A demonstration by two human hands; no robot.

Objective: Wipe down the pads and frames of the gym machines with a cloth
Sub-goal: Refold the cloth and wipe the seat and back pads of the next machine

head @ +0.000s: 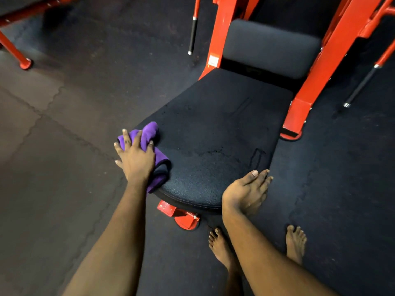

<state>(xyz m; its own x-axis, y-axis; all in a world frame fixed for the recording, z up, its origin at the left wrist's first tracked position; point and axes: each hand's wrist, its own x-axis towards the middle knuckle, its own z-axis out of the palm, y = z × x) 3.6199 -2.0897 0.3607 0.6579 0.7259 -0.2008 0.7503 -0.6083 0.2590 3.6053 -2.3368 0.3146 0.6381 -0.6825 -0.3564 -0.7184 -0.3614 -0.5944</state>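
On the seat pad's [213, 133] left edge, the cloth [152, 144] lies lengthwise along it; your left hand [134, 159] presses it, fingers spread; your right hand [245, 193] rests flat, fingers together.

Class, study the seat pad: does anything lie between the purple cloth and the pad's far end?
Nothing visible does. The seat pad lies bare from the purple cloth, under the left hand, to its far end; the right hand rests at the near right edge, aside.
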